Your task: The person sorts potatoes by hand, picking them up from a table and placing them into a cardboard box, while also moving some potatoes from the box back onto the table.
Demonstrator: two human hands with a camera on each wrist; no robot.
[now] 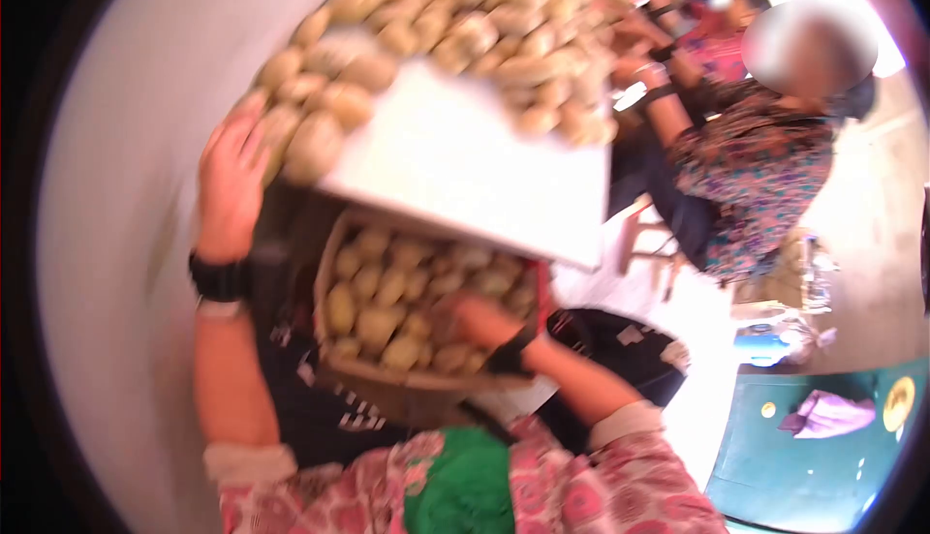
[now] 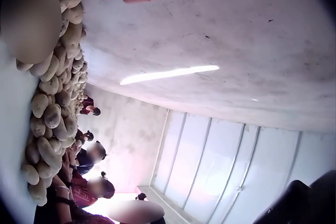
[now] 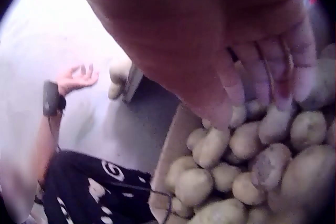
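1 left hand [image 1: 231,181]: fingers loosely spread, grip empty, beside the potato heap [image 1: 475,35] on 1 white table [image 1: 465,161]. 1 right hand [image 1: 481,321]: fingers extended, slightly bent, fingertips touching potatoes [image 3: 210,148] inside 1 cardboard box [image 1: 373,376]; no potato visibly gripped. Box stands beside the table's near edge, over 20 potatoes visible in it; heap too dense to count. 2 black wristbands [image 1: 221,279], 1 per wrist.

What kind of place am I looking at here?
Probably a potato sorting or packing room: potatoes lie heaped on a white table, a box of potatoes stands by its near end, and people line one side.
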